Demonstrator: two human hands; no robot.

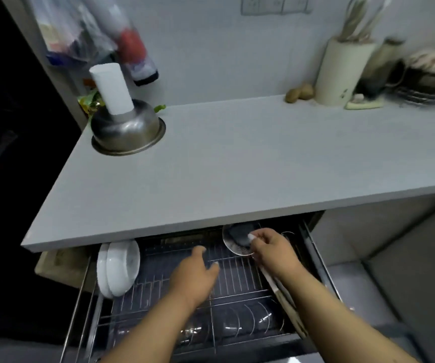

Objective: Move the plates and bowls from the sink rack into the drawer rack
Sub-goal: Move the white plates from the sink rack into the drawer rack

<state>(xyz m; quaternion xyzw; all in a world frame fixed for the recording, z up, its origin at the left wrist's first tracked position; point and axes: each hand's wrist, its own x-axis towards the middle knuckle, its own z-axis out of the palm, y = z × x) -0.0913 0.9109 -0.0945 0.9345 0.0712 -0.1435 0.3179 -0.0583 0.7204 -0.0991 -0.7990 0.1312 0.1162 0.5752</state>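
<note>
Small metal dish (233, 244) with dark contents sits at the back right of the drawer rack (237, 281), half tucked under the countertop (237, 158) edge, standing tilted on its rim with the open face toward the camera. Right hand (271, 250) is on it: fingers curled, pinching the dish's right rim from the right side; dark item in the dish is blurred, can't tell what it is. So the dish lies left of and just beyond the right fingertips, touching them. Left hand (195, 273) hovers over the rack's middle wires, fingers loosely spread, holding nothing, left of the dish and apart from it. Right hand clearly nearer. Judgement: dish is being seated between wires; the move turns on easing it down and back without knocking the counter edge.

White bowls (118, 268) already stand on edge at the rack's far left, well apart from both hands. Upturned steel bowl (128, 127) on the countertop. Sink rack not clearly visible.
</note>
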